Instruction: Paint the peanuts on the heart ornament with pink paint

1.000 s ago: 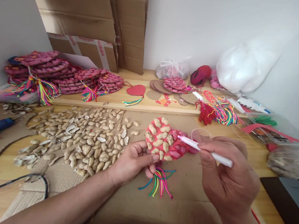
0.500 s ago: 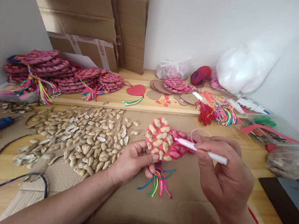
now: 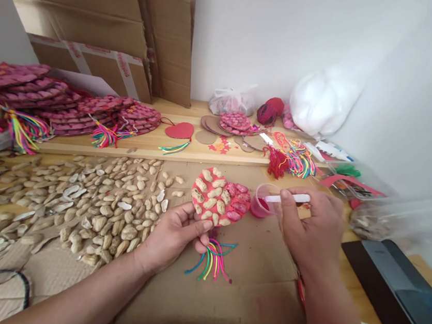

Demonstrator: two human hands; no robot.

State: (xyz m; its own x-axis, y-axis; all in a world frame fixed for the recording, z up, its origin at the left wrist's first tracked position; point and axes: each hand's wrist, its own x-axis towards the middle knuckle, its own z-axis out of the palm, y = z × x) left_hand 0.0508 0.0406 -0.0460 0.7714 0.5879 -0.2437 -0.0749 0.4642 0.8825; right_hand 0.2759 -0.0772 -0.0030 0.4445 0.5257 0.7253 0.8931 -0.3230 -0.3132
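Note:
My left hand [image 3: 176, 233] pinches the lower left edge of a red heart-shaped piece [image 3: 212, 195] covered with peanuts. Those on its right side are painted pink, the others are plain. Multicoloured cords [image 3: 214, 260] hang below it. A white brush [image 3: 293, 198] is pinched between the thumb and fingers of my right hand [image 3: 310, 225]; its tip points left into a clear plastic cup [image 3: 260, 208] of pink liquid, just right of the heart.
Loose peanuts [image 3: 115, 223] spread over cardboard at the left. Stacked pink pieces with tassels [image 3: 33, 89] fill the back left. A red heart [image 3: 179, 130], yarn and cords lie along the raised back board; a dark case [image 3: 392, 286] is at the right.
My right hand has brought the brush from the peanuts on the heart to the cup, now uncovered. The view has shifted right, so things appear further left.

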